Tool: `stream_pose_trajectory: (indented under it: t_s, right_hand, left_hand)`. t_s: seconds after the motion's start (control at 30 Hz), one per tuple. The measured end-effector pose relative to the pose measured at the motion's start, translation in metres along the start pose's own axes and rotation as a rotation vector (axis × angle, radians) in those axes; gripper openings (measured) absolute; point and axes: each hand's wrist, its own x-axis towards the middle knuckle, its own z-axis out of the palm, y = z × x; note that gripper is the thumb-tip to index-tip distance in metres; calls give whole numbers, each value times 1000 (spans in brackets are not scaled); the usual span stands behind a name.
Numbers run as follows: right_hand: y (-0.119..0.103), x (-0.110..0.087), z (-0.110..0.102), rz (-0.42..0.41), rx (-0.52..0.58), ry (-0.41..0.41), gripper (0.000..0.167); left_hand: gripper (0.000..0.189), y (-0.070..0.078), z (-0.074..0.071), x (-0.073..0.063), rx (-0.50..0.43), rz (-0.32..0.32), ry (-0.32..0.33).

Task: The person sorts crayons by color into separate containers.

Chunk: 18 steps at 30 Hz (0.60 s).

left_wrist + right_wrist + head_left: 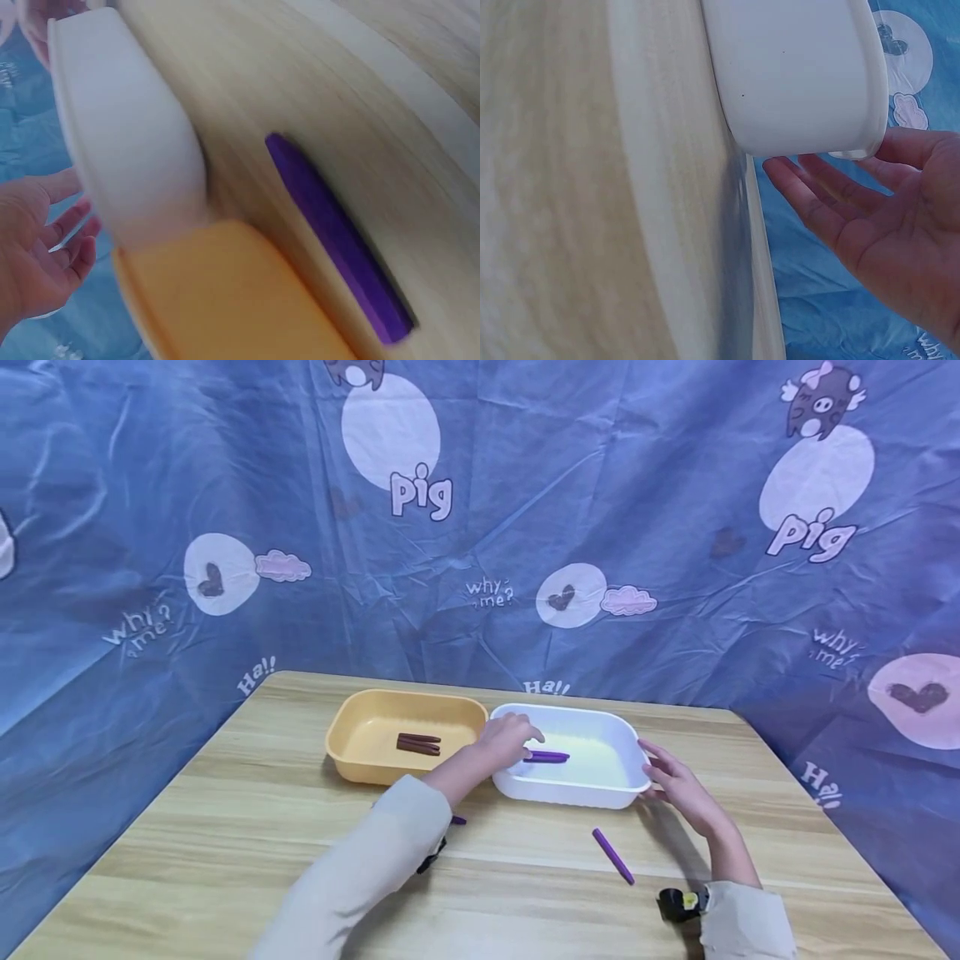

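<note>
My left hand is over the left end of a white plastic tray, its fingers loosely bent with nothing between them. Purple sticks lie in that tray just beside its fingertips. At the opposite end, my right hand touches the tray's end wall and rim with fairly straight, spread fingers. In the right wrist view the same hand has its fingertips right at the wall. A loose purple stick lies on the table in front of the tray. Another purple stick lies near my left forearm, partly hidden in the head view.
A yellow tray stands directly left of the white one, with several brown sticks inside. Both rest on a wooden table. A blue printed cloth hangs behind the table and along its sides.
</note>
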Motion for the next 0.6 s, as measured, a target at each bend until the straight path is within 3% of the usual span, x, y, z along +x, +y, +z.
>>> stream_pose_trajectory:
  t_s: [0.2,0.6]
  right_hand:
    - [1,0,-1,-1,14,-4,53]
    - [0,1,0,3,13,-4,53]
  left_hand:
    - [30,-4,-17,-30,-52,57,60]
    - [32,-19,-29,-94,-67,151,183]
